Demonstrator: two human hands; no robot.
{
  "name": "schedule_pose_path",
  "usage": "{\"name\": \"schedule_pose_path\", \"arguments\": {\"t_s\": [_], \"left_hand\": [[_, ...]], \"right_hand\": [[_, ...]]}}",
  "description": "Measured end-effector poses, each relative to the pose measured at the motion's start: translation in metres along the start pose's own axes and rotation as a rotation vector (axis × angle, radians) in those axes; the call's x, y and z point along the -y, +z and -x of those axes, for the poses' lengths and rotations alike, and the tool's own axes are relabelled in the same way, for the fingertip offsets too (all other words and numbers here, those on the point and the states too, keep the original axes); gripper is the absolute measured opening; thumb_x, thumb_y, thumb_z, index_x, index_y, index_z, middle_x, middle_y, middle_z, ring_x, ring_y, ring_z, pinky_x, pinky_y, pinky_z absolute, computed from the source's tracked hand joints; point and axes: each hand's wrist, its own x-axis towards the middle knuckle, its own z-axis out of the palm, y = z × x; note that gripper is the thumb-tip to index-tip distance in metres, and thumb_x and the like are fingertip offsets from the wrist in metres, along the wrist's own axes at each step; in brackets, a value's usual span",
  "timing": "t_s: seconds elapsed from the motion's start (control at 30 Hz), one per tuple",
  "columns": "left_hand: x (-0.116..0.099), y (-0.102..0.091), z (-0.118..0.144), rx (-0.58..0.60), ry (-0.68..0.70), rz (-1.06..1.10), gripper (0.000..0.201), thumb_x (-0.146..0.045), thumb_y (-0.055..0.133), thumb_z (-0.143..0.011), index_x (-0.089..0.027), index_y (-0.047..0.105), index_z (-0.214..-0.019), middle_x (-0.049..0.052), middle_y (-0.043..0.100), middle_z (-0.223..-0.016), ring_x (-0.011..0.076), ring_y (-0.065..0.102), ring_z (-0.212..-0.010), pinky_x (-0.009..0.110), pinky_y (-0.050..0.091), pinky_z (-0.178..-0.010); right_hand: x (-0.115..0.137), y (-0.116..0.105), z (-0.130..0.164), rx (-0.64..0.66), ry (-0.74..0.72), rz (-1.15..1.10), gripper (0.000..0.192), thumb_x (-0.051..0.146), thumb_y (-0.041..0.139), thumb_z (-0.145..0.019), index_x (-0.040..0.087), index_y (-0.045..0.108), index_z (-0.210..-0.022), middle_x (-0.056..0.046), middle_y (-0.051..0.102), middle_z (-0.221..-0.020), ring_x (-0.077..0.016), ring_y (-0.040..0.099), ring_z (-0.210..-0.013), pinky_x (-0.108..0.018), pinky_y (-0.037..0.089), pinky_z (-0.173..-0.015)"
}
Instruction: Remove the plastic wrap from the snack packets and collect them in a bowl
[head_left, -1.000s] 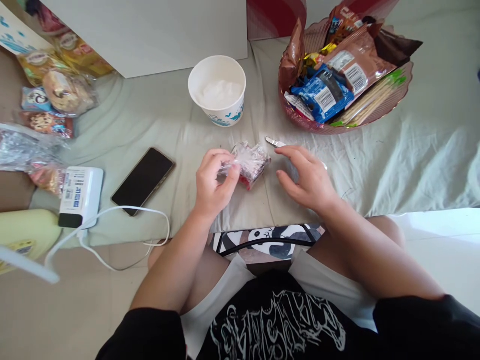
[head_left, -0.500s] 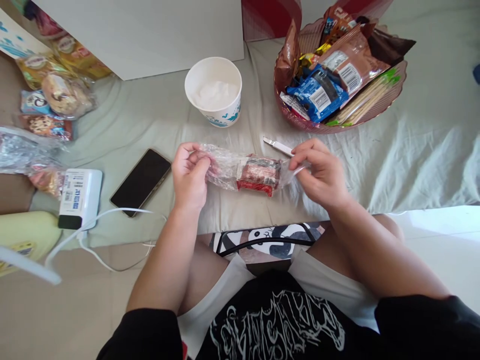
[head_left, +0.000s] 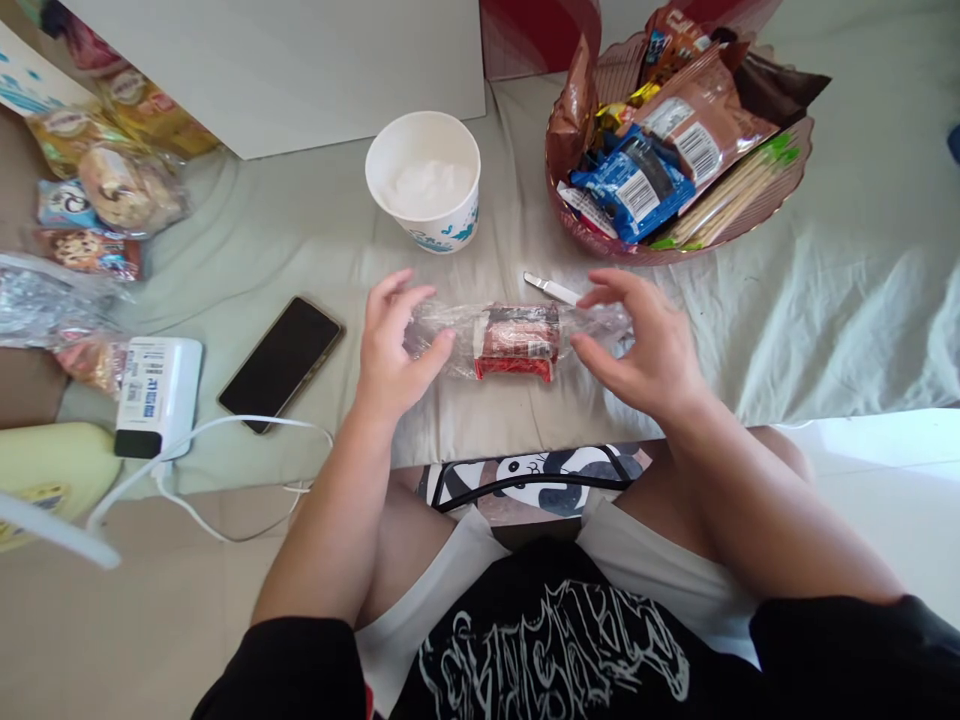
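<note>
On pale cloth [head_left: 300, 250], left hand [head_left: 394, 345] and right hand [head_left: 645, 345], fingers spread open, touch the clear wrapper's [head_left: 517, 340] 2 ends

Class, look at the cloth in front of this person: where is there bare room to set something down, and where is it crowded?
Bare cloth lies right of the right hand, below the snack basket. A smaller patch sits between the phone and paper cup. Crowded: the left edge with snack packets and power bank.
</note>
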Motion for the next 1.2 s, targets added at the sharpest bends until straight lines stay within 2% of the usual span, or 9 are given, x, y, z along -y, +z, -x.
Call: {"name": "schedule_pose_path", "arguments": {"t_s": [0.13, 0.27, 0.33, 0.5, 0.67, 0.73, 0.9, 1.03, 1.2], "left_hand": [[-0.003, -0.002, 0.000, -0.047, 0.000, -0.094, 0.018, -0.039, 0.068, -0.094, -0.024, 0.077, -0.096, 0.010, 0.067, -0.136, 0.0296, 0.065, -0.131, 0.051, 0.053, -0.114], [-0.020, -0.015, 0.003, -0.208, 0.228, -0.055, 0.015, -0.032, 0.065, -0.095, -0.028, 0.080, -0.098, 0.006, 0.071, -0.136, 0.0278, 0.067, -0.131, 0.049, 0.059, -0.108], [-0.032, -0.024, 0.007, -0.239, 0.351, 0.037, 0.014, -0.024, 0.065, -0.093, -0.028, 0.078, -0.094, 0.004, 0.079, -0.111, 0.0245, 0.075, -0.116, 0.045, 0.063, -0.101], [-0.052, -0.045, 0.017, 0.079, 0.316, 0.211, 0.020, -0.014, 0.061, -0.087, -0.023, 0.066, -0.070, -0.002, 0.073, -0.067, 0.0095, 0.064, -0.049, 0.019, 0.046, -0.040], [-0.049, -0.056, 0.019, 0.600, 0.142, 0.372, 0.024, -0.024, 0.059, -0.093, -0.026, 0.076, -0.075, 0.005, 0.082, -0.077, 0.0182, 0.077, -0.063, 0.026, 0.060, -0.054], [-0.042, -0.057, 0.021, 0.526, 0.079, 0.394, 0.026, -0.026, 0.059, -0.096, -0.027, 0.077, -0.077, 0.004, 0.083, -0.080, 0.0178, 0.076, -0.063, 0.028, 0.060, -0.056], [-0.023, -0.051, 0.027, -0.073, 0.039, 0.220, 0.018, -0.039, 0.081, -0.084, -0.031, 0.076, -0.100, 0.002, 0.078, -0.097, 0.0180, 0.071, -0.081, 0.030, 0.056, -0.065], [-0.022, -0.036, 0.023, 0.261, -0.068, 0.040, 0.090, -0.053, 0.095, -0.062, -0.024, 0.062, -0.141, 0.014, 0.064, -0.148, 0.0361, 0.061, -0.136, 0.049, 0.054, -0.110], [-0.034, -0.017, 0.014, 0.222, -0.271, 0.128, 0.026, -0.038, 0.074, -0.087, -0.022, 0.076, -0.106, 0.007, 0.080, -0.108, 0.0261, 0.073, -0.103, 0.040, 0.057, -0.099]], "right_hand": [[0.004, -0.002, -0.001, -0.053, -0.054, 0.075, 0.009, 0.021, 0.063, -0.090, 0.025, 0.071, -0.092, -0.005, 0.075, -0.091, -0.0233, 0.072, -0.087, -0.043, 0.058, -0.082], [0.014, -0.013, -0.003, -0.167, -0.167, 0.145, 0.007, 0.021, 0.066, -0.087, 0.027, 0.068, -0.083, -0.005, 0.077, -0.097, -0.0258, 0.074, -0.098, -0.046, 0.058, -0.088], [0.020, -0.018, -0.002, -0.152, -0.232, 0.155, 0.007, 0.023, 0.065, -0.085, 0.027, 0.066, -0.079, -0.003, 0.076, -0.088, -0.0265, 0.075, -0.095, -0.046, 0.059, -0.085], [0.027, -0.026, 0.002, 0.048, -0.297, -0.008, 0.018, 0.025, 0.056, -0.091, 0.029, 0.063, -0.075, 0.002, 0.063, -0.059, -0.0183, 0.063, -0.058, -0.036, 0.051, -0.060], [0.025, -0.027, -0.001, 0.544, -0.264, -0.255, 0.028, 0.026, 0.046, -0.106, 0.022, 0.071, -0.094, 0.003, 0.068, -0.061, -0.0103, 0.057, -0.048, -0.027, 0.041, -0.048], [0.023, -0.026, -0.002, 0.550, -0.163, -0.147, 0.034, 0.025, 0.046, -0.106, 0.021, 0.070, -0.083, 0.003, 0.065, -0.057, -0.0100, 0.055, -0.045, -0.028, 0.039, -0.048], [0.021, -0.012, 0.003, 0.169, 0.023, 0.142, 0.014, 0.022, 0.060, -0.094, 0.024, 0.074, -0.095, -0.002, 0.071, -0.073, -0.0160, 0.063, -0.058, -0.032, 0.049, -0.057], [0.021, 0.002, 0.007, 0.159, -0.114, 0.086, 0.028, 0.021, 0.062, -0.093, 0.024, 0.071, -0.119, -0.013, 0.074, -0.122, -0.0283, 0.074, -0.107, -0.044, 0.062, -0.089], [0.021, 0.012, 0.011, 0.203, -0.140, 0.046, 0.043, 0.019, 0.060, -0.093, 0.025, 0.063, -0.136, -0.013, 0.070, -0.133, -0.0305, 0.070, -0.121, -0.049, 0.062, -0.100]]}}
